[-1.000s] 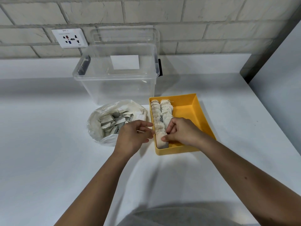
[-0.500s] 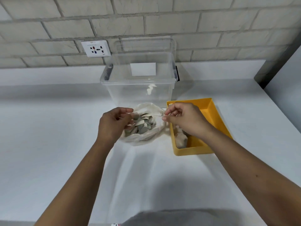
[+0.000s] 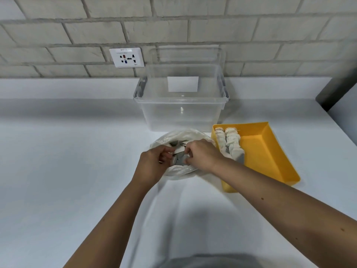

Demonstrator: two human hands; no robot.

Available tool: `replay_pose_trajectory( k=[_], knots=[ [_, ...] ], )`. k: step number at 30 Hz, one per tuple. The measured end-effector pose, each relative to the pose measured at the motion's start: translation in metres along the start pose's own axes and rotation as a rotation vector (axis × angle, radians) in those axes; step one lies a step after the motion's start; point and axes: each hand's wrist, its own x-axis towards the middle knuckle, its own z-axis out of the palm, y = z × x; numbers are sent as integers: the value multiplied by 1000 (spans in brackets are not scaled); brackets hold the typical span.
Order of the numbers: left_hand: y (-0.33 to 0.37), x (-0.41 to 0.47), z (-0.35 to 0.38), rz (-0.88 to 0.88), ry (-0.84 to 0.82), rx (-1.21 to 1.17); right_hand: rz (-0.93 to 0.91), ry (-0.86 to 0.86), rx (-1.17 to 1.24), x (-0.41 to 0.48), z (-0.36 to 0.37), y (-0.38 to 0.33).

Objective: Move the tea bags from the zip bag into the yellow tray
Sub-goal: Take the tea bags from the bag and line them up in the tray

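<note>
– Two hands are down in the zip bag point(image 3: 191, 133) at once, mid-bench, right in front of the clear box point(image 3: 183, 115). Where are the tea bags?
– Split. A loose heap of tea bags point(image 3: 180, 159) lies inside the open bag, under the fingers. Two packed rows point(image 3: 229, 144) lie along the left wall of the yellow tray point(image 3: 270, 151), which sits just beside the bag, toward the bench's right edge.
– And the grips?
– Left hand point(image 3: 152, 165) has its fingers curled in and seems to pinch a pale tea bag at the mouth. Right hand point(image 3: 203, 155) is curled too, fingertips nipping a grey one just beside it. Whether either holds more than one, I cannot tell.
– How will they handle?
– Very light, I'd say, and soft: thin, limp paper sachets, easy to crease or tear. They probably slide against each other and the plastic, so a stack could fan out and spill.
– So where to take hold?
– Across the flat faces, near the middle, with a few pressed together between thumb and fingers. Not by a corner, or they dangle. The zip bag looks floppy as well, so one hand pinning its rim would help.
– And the landing spot?
– My guess is just right of the two rows.
</note>
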Motion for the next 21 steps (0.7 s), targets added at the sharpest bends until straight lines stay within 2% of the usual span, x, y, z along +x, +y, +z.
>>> replay_pose_trajectory(
  k=[4, 11, 15, 21],
  knots=[
    [-2, 0, 0, -21, 11, -52, 13, -3, -8, 4, 7, -3],
    [-1, 0, -11, -74, 32, -181, 94, 152, 508, -5, -26, 11],
    [3, -2, -11, -73, 35, -202, 192, 44, 987, -13, -42, 13],
    [17, 1, -12, 29, 59, -354, 232, -122, 1215, -14, -48, 3]
  ],
)
